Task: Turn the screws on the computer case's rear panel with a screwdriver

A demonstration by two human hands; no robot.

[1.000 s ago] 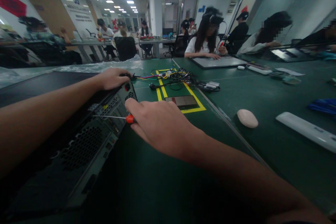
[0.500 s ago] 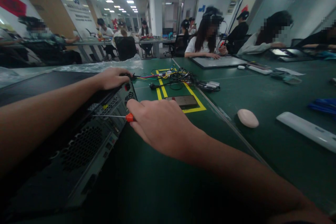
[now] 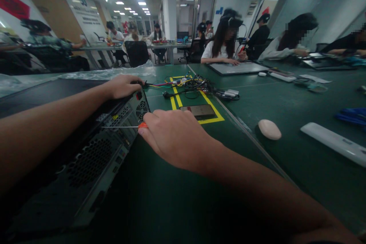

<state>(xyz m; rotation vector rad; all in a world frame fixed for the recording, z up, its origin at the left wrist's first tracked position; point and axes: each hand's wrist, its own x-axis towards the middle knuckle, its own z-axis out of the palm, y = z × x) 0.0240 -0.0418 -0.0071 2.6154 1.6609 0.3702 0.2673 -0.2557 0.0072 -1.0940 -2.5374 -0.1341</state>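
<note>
While the dark green table mat (image 3: 177, 198) stretches smooth and matte under everything, a black computer case (image 3: 94, 160) lies on its side at the left. Its grey metal rear panel faces the right hand and is pierced with round fan grilles and honeycomb vents. Beyond it, yellow tape (image 3: 211, 108) frames a flat dark rectangular drive (image 3: 200, 111) and a tangle of coloured cables (image 3: 194, 82). A long white bar (image 3: 334, 143) and a smooth pink oval (image 3: 269, 129) lie to the right.

The left hand (image 3: 124, 85) reaches out at the end of a straight forearm and lies palm-down on the case's far upper corner, fingers curled together over the edge. The right hand (image 3: 174, 139) comes in from the lower right, back upward, knuckles bent.

Its fingers are closed around a screwdriver (image 3: 122, 126), so only a stub of the orange handle shows at the fingertips. The thin steel shaft runs level leftward from them, its tip against the rear panel, midway up.
</note>
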